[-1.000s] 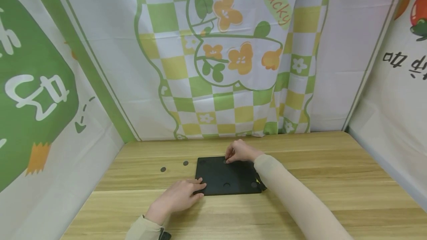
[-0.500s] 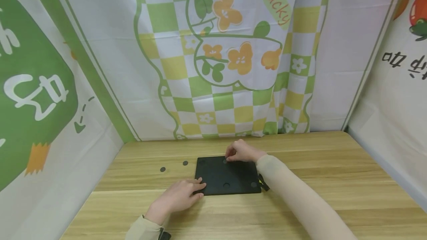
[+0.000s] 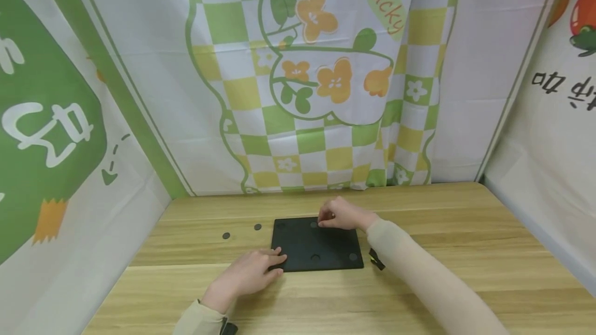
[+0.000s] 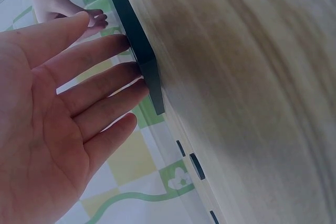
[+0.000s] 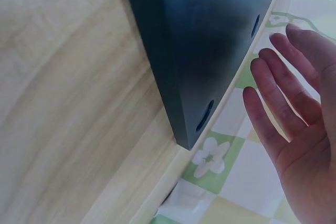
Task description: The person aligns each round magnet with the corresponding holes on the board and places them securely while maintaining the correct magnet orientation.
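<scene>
- Two loose dark discs (image 3: 257, 227) on table (image 3: 223, 255), left of black board (image 3: 332, 242); left hand (image 3: 249, 270) nearer.
- Board's long axis runs left-right; left fingers straight, touching near left corner, gripping nothing.
- Right hand (image 3: 342, 214) by far middle circle (image 3: 314, 225), fingers loosely bent, nothing visible in them; board's left part lies between it and discs.

Panel (image 3: 316, 244) on the table (image 3: 465, 221) — discs (image 3: 257, 227) to its left.

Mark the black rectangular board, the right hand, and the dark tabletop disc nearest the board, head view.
Black rectangular board (image 3: 307, 243), head view: bare middle of top face.
Right hand (image 3: 343, 214), head view: back of hand.
Dark tabletop disc (image 3: 258, 227), head view: upper face.
</scene>
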A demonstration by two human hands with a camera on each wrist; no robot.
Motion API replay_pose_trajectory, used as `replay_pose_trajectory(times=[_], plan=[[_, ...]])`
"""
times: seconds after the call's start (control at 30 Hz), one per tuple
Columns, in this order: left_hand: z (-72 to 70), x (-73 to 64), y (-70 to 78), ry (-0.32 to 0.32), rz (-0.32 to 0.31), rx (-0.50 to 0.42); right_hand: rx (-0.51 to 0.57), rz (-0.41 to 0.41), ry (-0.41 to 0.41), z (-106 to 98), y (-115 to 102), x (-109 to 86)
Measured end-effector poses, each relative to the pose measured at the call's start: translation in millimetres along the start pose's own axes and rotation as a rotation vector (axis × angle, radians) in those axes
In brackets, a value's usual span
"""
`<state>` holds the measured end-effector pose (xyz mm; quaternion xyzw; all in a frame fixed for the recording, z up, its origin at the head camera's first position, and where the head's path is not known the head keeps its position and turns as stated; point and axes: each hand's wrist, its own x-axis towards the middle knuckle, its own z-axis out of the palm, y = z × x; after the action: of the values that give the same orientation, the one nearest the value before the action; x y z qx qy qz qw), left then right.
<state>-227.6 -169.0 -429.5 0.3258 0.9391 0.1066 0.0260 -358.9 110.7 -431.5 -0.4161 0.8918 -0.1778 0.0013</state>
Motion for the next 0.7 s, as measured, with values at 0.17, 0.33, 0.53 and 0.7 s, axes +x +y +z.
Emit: replay_pose_trajectory(times=[0.17,0.33,0.53,0.7], plan=[[-1.3,-0.1,1.1,-0.010,-0.001,-0.010,0.001,-0.010,0.007,-0.4,-2.2,-8.1],[-0.6,0.3,0.2,-0.002,0.010,-0.006,-0.007,-0.005,0.008,-0.4,-3.6,-17.7],[1.1,1.0,-0.9,-0.003,0.005,0.005,-0.028,-0.011,0.012,-0.9,-6.0,-27.3],[0.5,0.6,-0.2,-0.004,0.003,0.005,-0.047,-0.008,0.009,-2.7,-10.7,-36.6]])
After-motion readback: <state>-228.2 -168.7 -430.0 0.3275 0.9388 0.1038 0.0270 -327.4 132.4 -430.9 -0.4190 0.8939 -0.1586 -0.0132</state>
